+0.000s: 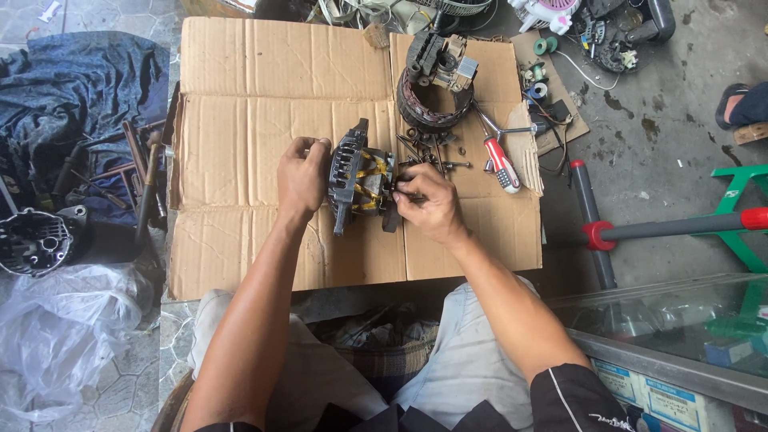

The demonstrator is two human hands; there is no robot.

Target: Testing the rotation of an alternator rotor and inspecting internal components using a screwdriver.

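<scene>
Nearest the camera, the person's knees frame a gap at the edge of the flattened cardboard [240, 144] that serves as a work surface. Just beyond, the two hands sit a little apart on either side of a motor part [358, 178] standing on edge on the cardboard. The left hand [302, 178] is closed over its dark metal end cover, steadying it. The right hand [428, 204] has its fingers pinched at the other end, on something too small to make out.

The part balances on a narrow rim, so if the left hand eases off while the right one pushes or twists, it could tip or roll, and its exposed copper windings could be nicked.

Just past the right hand lies a scatter of loose screws and bolts [432, 152]; a nudge from the wrist could send them over the cardboard's edge onto the concrete. Beyond them lie a red-handled screwdriver [502, 164] and a winding ring with a housing on it [436, 88], close enough to be knocked by a sweeping arm.
</scene>
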